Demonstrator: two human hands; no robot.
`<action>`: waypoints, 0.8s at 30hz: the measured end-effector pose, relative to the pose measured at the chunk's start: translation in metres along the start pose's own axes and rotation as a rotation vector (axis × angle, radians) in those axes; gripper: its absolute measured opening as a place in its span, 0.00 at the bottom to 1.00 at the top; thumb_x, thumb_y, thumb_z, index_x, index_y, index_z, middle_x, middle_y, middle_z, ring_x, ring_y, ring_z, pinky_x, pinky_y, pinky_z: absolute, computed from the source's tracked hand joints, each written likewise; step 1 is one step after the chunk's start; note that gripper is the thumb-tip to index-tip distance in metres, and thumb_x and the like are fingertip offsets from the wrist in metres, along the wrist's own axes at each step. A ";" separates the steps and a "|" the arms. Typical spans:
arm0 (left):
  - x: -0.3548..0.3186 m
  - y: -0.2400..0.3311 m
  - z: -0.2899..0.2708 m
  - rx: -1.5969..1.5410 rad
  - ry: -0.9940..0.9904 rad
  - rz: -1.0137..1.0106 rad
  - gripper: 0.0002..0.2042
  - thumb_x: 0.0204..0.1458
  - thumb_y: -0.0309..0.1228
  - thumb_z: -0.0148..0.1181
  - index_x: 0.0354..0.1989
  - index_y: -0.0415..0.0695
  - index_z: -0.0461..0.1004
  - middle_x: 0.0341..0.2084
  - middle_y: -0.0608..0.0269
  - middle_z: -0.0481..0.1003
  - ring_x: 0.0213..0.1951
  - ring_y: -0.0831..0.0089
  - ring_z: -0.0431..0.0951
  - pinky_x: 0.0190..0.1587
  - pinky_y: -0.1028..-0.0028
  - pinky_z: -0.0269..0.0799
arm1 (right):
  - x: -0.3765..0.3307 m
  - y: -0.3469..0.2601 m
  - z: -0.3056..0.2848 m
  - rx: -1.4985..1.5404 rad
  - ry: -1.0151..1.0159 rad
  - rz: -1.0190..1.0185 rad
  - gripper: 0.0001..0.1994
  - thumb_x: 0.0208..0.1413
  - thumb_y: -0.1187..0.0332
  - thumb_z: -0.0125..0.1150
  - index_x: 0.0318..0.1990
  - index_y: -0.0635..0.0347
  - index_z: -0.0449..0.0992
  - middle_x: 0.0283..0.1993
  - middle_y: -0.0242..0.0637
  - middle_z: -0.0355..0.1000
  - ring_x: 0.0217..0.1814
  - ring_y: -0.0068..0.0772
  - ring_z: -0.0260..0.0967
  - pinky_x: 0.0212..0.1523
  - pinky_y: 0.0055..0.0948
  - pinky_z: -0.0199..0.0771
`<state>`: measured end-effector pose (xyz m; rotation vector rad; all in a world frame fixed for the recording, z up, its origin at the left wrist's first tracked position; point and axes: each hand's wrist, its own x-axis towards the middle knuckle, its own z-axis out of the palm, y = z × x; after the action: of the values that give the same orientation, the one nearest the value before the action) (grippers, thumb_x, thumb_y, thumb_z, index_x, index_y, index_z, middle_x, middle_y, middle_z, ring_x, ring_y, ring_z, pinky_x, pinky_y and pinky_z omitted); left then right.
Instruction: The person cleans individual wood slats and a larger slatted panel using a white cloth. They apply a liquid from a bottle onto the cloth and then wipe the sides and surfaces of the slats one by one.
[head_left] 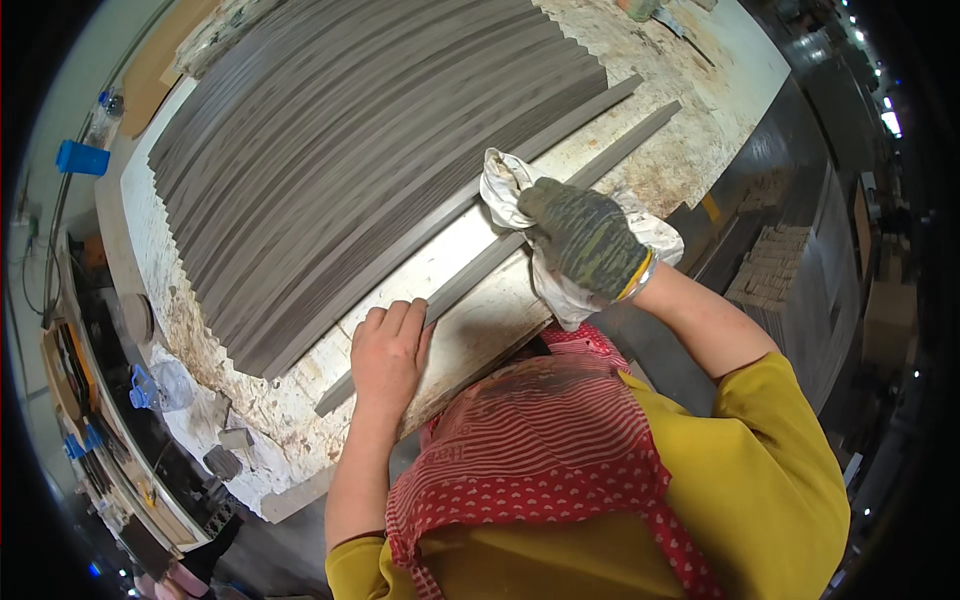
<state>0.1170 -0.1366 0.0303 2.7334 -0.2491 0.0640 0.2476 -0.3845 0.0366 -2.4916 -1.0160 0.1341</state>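
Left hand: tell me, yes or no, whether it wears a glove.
No, the left hand is bare on the grey strip; only the right hand is gloved.

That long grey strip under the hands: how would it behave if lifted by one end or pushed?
The grey strip is long and thin, so lifted by one end it would probably sag or whip. It lies flat on the worktable, so it likely slides, not rolls. The left hand presses one end while the gloved right hand holds a white cloth to it.
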 end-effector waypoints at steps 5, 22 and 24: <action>0.000 -0.004 0.001 -0.023 -0.015 0.005 0.13 0.45 0.29 0.64 0.40 0.43 0.74 0.31 0.62 0.73 0.33 0.62 0.70 0.35 0.67 0.67 | 0.016 -0.055 0.012 -0.071 -0.100 -0.202 0.15 0.53 0.72 0.48 0.49 0.64 0.70 0.44 0.44 0.72 0.46 0.35 0.72 0.47 0.30 0.72; -0.004 -0.006 0.005 0.027 -0.007 0.011 0.13 0.44 0.30 0.65 0.39 0.46 0.73 0.29 0.65 0.71 0.32 0.63 0.70 0.35 0.66 0.69 | 0.018 -0.021 0.005 -0.028 -0.096 -0.100 0.13 0.49 0.68 0.60 0.43 0.60 0.73 0.40 0.45 0.71 0.42 0.46 0.70 0.44 0.38 0.71; -0.002 -0.010 0.005 0.001 0.000 0.038 0.13 0.43 0.30 0.65 0.39 0.46 0.72 0.29 0.66 0.71 0.32 0.64 0.70 0.35 0.67 0.69 | 0.036 -0.043 0.009 -0.037 -0.217 -0.128 0.12 0.49 0.66 0.60 0.41 0.60 0.73 0.37 0.46 0.71 0.38 0.45 0.71 0.42 0.39 0.71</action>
<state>0.1167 -0.1294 0.0217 2.7301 -0.3014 0.0745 0.2443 -0.3296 0.0497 -2.4764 -1.2727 0.3557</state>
